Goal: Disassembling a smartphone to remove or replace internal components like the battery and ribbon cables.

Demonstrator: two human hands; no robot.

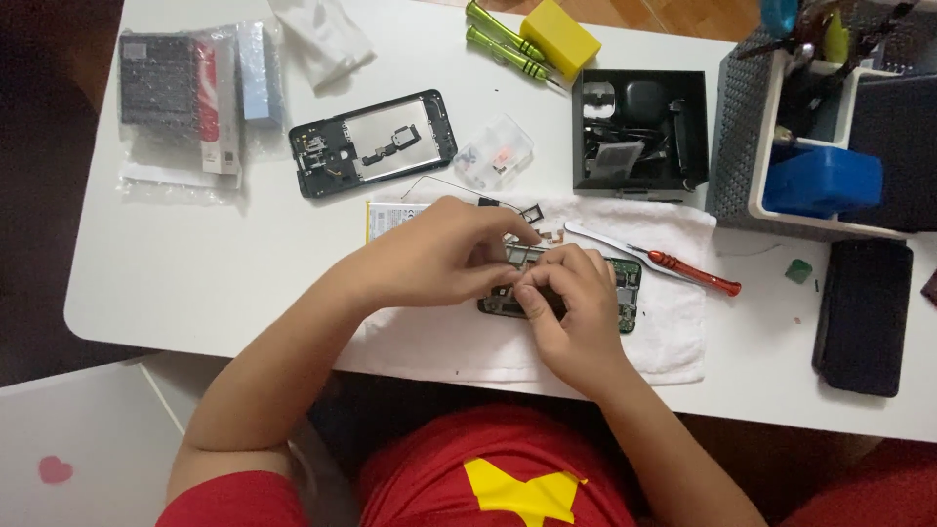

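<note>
An opened phone body point(625, 288) with a green circuit board lies on a white towel point(673, 332) at the table's near edge. My left hand point(444, 254) and my right hand point(571, 307) meet over its left half and cover most of it. The fingertips of both hands pinch a small metal part point(515, 256) at the phone's top edge. My right hand also presses down on the phone body. What lies under the fingers is hidden.
A black phone frame point(373, 142) lies behind, beside a small clear bag of parts point(496, 154). Red-handled screwdriver point(683, 268) and tweezers rest on the towel. Black parts tray point(639, 129), green screwdrivers point(508, 41), yellow block point(558, 35), grey basket point(752, 127), dark phone point(864, 317), bagged box point(181, 102) surround.
</note>
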